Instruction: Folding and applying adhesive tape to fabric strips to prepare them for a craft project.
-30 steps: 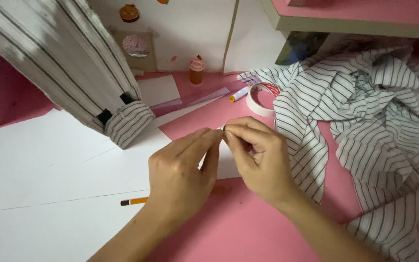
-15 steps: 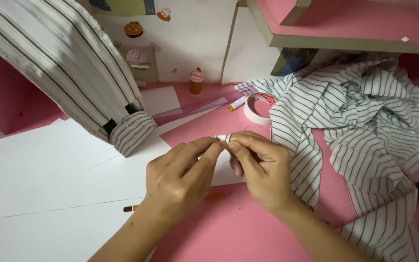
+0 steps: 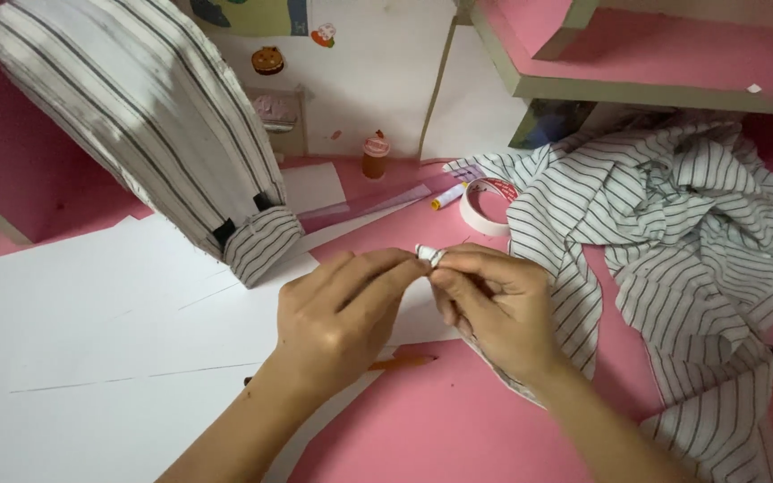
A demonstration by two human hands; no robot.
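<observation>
Fabric scrap [image 3: 428, 254], tiny and white, is pinched right between both sets of fingertips, over the middle of the pink table [image 3: 458, 429] and just above the near edge of some white paper sheets [image 3: 91, 331]. Left hand [image 3: 337, 317] has thumb and forefinger closed narrow on the left end of it, right hand [image 3: 494, 309] has its fingers curled and closed on the right end, so both are holding the same little piece. Can't tell for sure if it's rolled cloth or a bit of tape, it's too small. Judging by looks it's super light and soft, no stiffness at all, so it'll flop or unroll if the pinch loosens, and it's small enough to slip out easily. I'd say the best hold is right at the ends with fingertip pads, close together, like it is now. Striped shirt [image 3: 673, 233] lies crumpled on the right, touching the right wrist, also limp stuff that bunches. A striped sleeve [image 3: 145, 116] hangs down on the far left with its cuff resting on the paper. Tape roll [image 3: 485, 204] sits far from the hands by a marker [image 3: 447, 197], and an orange pencil [image 3: 400, 362] lies near, poking out under the left hand
</observation>
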